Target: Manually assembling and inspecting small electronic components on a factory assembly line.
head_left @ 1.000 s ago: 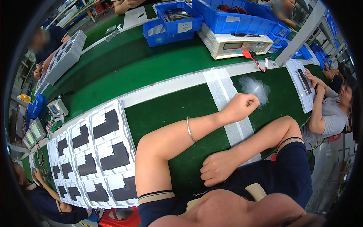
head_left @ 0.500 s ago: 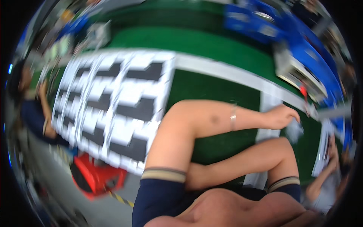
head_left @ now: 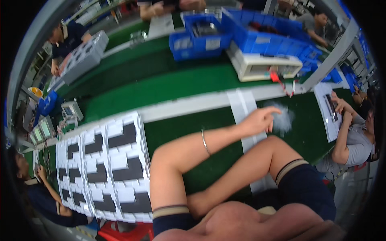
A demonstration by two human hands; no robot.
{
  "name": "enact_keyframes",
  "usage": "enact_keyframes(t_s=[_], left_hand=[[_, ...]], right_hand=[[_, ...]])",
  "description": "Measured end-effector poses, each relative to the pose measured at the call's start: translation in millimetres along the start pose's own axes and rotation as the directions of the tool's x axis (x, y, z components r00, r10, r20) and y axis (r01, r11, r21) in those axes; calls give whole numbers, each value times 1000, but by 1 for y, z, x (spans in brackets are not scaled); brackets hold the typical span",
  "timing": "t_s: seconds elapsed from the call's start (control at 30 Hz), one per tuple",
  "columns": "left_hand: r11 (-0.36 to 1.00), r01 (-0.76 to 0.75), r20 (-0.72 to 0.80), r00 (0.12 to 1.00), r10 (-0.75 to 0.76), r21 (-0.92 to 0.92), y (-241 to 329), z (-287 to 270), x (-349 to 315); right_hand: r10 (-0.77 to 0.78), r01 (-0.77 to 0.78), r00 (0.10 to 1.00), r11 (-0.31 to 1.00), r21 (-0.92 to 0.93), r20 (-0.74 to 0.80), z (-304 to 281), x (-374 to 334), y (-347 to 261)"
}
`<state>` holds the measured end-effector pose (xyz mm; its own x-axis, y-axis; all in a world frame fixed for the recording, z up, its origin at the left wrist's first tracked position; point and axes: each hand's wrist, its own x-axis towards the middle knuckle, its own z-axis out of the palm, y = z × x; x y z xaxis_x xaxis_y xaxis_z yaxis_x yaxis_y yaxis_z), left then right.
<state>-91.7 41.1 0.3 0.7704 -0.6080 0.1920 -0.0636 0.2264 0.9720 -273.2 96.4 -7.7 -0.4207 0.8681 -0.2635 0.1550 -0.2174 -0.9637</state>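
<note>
My left arm, with a silver bangle, stretches across to the right. My left hand [head_left: 259,121] is above the green mat, index finger extended and the other fingers partly curled, with nothing visible in its grasp. Just beyond the fingertips is a crumpled translucent film [head_left: 284,119], blurred; whether it rests on the mat or is in the air I cannot tell. My right forearm crosses below toward the left. My right hand [head_left: 196,204] is by my left upper arm, its fingers hidden. At the left stands a white tray [head_left: 143,138] with dark L-shaped pieces in its compartments.
Beyond a pale strip stands a beige instrument [head_left: 249,66] with red leads, beside blue bins [head_left: 257,40]. A metal post [head_left: 331,58] rises at the right. Co-workers sit left, right and across the table. A red stool [head_left: 128,232] is below the tray.
The view has swung right, so the tray and my arms appear farther left. The film was in my left hand's fingers; now it is apart from them, and the fingers have loosened.
</note>
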Motion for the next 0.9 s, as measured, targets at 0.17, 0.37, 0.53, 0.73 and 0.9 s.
enact_keyframes(t_s=[0.17,0.37,0.53,0.73,0.9], left_hand=[[981,-106,18,994,104,163,9,5,5],[944,-194,-133,963,236,266,1,-3,-1],[909,-253,-177,930,323,331,-3,1,1],[872,-249,-233,899,370,422,-4,-6,3],[927,-243,-235,920,314,286,-5,-5,4]], right_hand=[[-552,487,810,822,-296,-200,13,-6,15],[-410,436,888,895,95,-209,43,3,60],[-468,485,872,864,131,-139,46,-12,54],[-535,524,845,820,-230,15,11,-26,14],[-404,433,901,851,297,-155,32,-29,15]])
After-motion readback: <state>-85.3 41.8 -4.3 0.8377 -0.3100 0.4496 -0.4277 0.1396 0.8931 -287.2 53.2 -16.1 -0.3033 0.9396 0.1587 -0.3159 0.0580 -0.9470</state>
